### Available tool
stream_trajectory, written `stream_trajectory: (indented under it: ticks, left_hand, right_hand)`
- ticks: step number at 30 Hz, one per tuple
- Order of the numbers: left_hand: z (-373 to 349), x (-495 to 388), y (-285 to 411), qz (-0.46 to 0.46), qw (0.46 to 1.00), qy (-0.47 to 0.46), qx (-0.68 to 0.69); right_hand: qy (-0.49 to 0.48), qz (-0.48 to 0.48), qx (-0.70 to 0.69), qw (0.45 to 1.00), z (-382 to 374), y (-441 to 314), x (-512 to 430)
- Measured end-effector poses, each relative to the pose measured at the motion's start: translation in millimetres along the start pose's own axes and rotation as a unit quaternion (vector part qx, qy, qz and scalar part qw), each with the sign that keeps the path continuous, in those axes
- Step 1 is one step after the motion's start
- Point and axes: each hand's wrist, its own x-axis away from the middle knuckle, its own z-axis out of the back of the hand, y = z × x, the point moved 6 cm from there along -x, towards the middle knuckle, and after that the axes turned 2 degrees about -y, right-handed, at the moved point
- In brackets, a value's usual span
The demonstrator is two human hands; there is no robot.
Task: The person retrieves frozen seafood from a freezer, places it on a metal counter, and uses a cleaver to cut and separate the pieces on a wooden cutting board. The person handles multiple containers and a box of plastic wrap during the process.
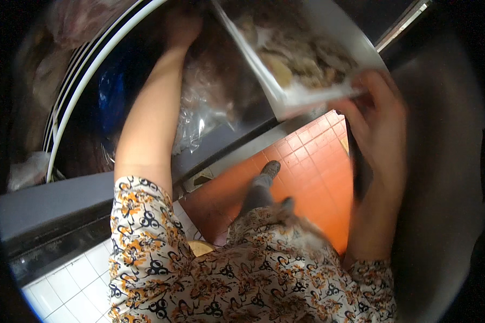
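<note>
My right hand [374,97] grips the near corner area of a white-rimmed container [281,97], which is tilted and blurred by motion. In the container lie brownish and yellowish pieces that I cannot identify. My left arm reaches into a dark compartment, where my left hand [184,28] is dim and blurred; whether it holds anything cannot be told. Beside that forearm, to its right, lies a clear plastic bag [200,121] with something brown behind it. A blue plastic bag [110,95] is to the left of the forearm.
A curved white wire rack [74,95] with bagged items beyond it stands at the left. The compartment's grey edge [60,202] runs below my left arm. A large dark panel [436,161] stands at the right. Orange floor tiles [311,161] and white tiles [74,282] show below.
</note>
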Motion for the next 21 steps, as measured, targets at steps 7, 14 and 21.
stream_trajectory:
  ticks: [7,14,21]
  left_hand:
    - [-108.3,-129.6,24.2,-0.075,0.993,-0.084,-0.046]
    - [-89.3,-122.4,17.4,-0.087,0.994,-0.051,-0.028]
    - [-88.3,-126.6,11.3,-0.079,0.996,-0.034,-0.029]
  right_hand:
    - [-0.022,0.031,0.104,0.994,14.2,-9.4,-57.2]
    - [-0.088,-0.057,0.153,0.983,28.6,-30.1,6.1]
    - [-0.084,-0.078,0.175,0.978,49.7,-29.1,32.7]
